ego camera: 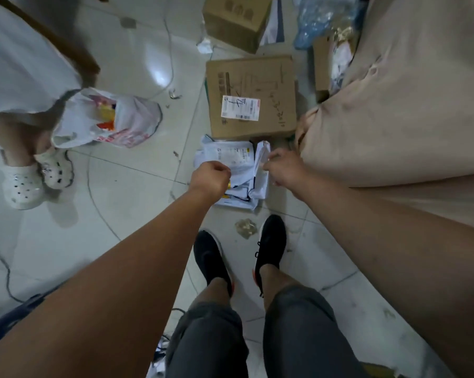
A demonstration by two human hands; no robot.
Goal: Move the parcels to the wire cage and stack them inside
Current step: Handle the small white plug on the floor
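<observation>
A pile of white plastic mailer parcels [231,156] lies on the tiled floor just ahead of my black shoes. My left hand [210,178] hovers over the pile's left side with its fingers curled into a fist; no grip on a parcel shows. My right hand [283,168] pinches the raised edge of a folded white parcel [261,162] on the pile's right side. Behind the pile lies a flat cardboard box [268,77] with a shipping label. A second cardboard box [236,20] sits farther back. The wire cage is not in view.
A big beige sack [399,105] fills the right side, close to my right arm. At the left stand another person's feet in white clogs [23,184], beside a white plastic bag [113,118]. Cables [1,263] trail over the floor at left.
</observation>
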